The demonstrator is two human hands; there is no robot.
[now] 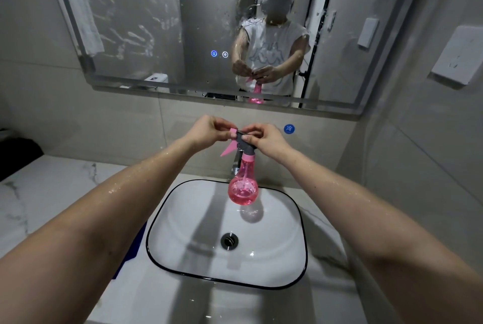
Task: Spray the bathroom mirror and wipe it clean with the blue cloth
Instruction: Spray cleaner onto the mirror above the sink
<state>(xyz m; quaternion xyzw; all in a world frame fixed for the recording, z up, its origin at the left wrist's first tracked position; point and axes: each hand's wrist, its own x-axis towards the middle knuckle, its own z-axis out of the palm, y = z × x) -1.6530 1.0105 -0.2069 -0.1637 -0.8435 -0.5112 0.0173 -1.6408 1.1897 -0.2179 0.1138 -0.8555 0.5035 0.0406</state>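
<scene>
I hold the pink spray bottle (243,182) up in both hands over the back of the sink (156,219), its round belly hanging just in front of the faucet (236,164) and partly filled with pink liquid. My right hand (264,140) is wrapped around the grey spray head, thumb on its near side, carrying the bottle's weight. My left hand (211,128) pinches the small pink nozzle tip (233,130) between thumb and fingertips, while the pink trigger (228,149) juts down and to the left below it, with no finger on it. Both my forearms are beaded with water. The mirror (136,22) hangs on the wall straight ahead, above the bottle; its glass is smeared with handprints on the left and streaked with drops and runs further right, and 2 lit icons (214,53) glow near its lower middle. The blue cloth (138,245) lies on the marble counter (52,193) just left of the sink, mostly hidden under my left forearm, so only a strip along the basin's black rim shows. A round blue sticker (289,129) sits on the wall tile just right of my right hand, and the drain (229,241) lies in the basin's middle.
</scene>
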